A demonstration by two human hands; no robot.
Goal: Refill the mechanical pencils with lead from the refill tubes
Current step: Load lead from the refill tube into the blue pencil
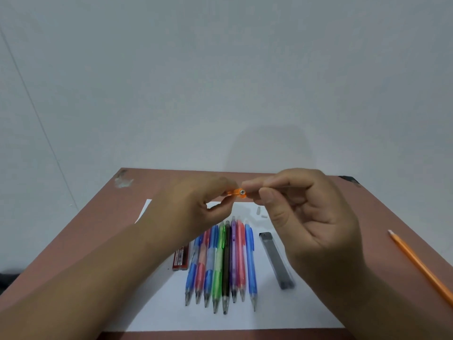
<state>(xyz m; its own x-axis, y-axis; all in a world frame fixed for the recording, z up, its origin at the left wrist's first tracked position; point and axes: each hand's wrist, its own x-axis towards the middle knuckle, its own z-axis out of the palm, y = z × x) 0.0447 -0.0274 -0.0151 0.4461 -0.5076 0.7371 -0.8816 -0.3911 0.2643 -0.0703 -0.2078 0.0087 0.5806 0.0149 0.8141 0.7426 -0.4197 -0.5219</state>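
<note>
We hold orange pencil [237,193] in left hand [196,209], right hand [301,212] pinching something thin at its open end; lead feeding likely, needs steady aim.

We count eight pencils [221,263] lying in a row on one paper sheet [245,317], plus a ninth, orange pencil [239,193] at twelve o'clock, held in our two hands. Two refill tubes flank the row: red [181,258] at nine o'clock, grey [276,260] at three. Two small white caps [260,212] lie at one o'clock. One wooden pencil [421,266] lies far out at three o'clock.
</note>
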